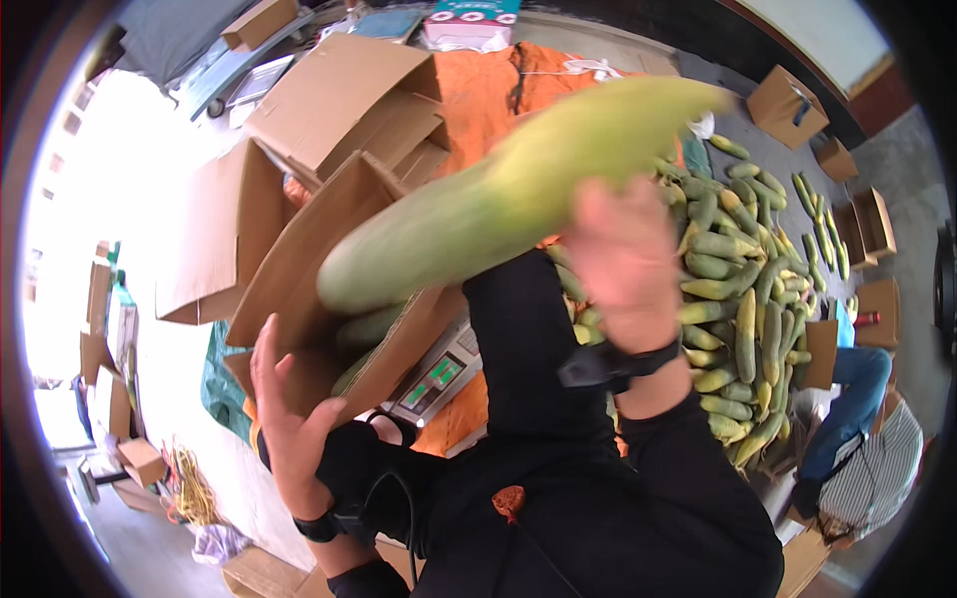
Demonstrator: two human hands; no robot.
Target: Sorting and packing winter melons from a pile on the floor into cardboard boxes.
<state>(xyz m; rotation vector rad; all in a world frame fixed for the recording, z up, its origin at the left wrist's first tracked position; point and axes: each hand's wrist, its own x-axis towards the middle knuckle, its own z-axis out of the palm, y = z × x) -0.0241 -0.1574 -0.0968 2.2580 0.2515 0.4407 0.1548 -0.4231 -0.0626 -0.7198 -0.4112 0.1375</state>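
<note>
A large green radish (478, 202), yellow at its tapering end, is blurred close to the camera. My right hand (624, 261) holds it from below near that end, though blur hides the fingertips. Its blunt green end hangs over an open cardboard box (299, 254). Inside the box lie several more green radishes (370, 327), partly hidden. My left hand (288, 411) is spread at the box's near side, holding nothing; whether it touches the cardboard I cannot tell. A digital scale (441, 374) with lit green displays shows beside the box, partly covered by it.
To the right lies a large pile of green radishes (740, 299). More cardboard boxes (344, 97) stand beyond the open one on an orange sheet (478, 97). A person in a striped top (871, 471) is at the right edge. Tangled yellow rope (194, 486) lies at left.
</note>
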